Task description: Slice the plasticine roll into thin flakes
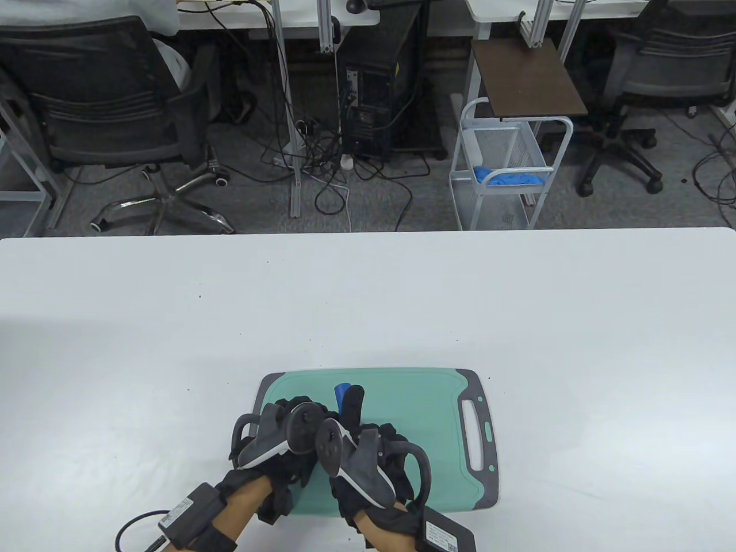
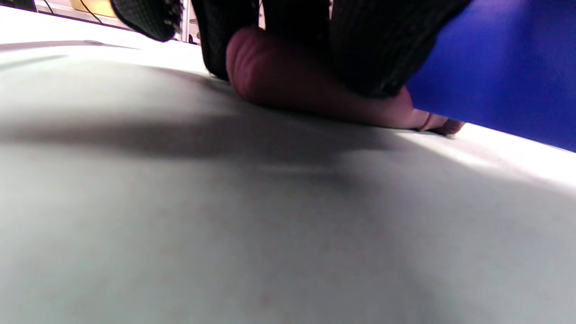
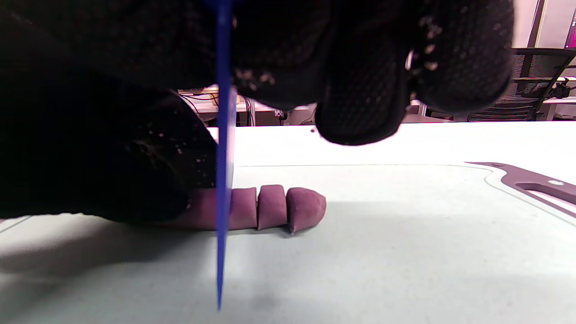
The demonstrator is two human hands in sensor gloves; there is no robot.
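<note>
A purple plasticine roll (image 3: 270, 208) lies on the green cutting board (image 1: 420, 414). My left hand (image 1: 296, 407) presses down on the roll's left part; its gloved fingers (image 2: 288, 49) lie over the roll (image 2: 288, 85). My right hand (image 1: 361, 422) grips a blue plastic knife (image 1: 343, 392). The blade (image 3: 223, 180) stands upright across the roll, right beside the left hand's fingers. Three thick pieces sit to the right of the blade, touching one another. In the table view the hands hide the roll.
The board has a grey rim and a handle slot (image 1: 476, 431) on its right side. It sits near the front edge of a white table (image 1: 172, 345). Office chairs, a computer tower and a wire cart stand beyond the table's far edge.
</note>
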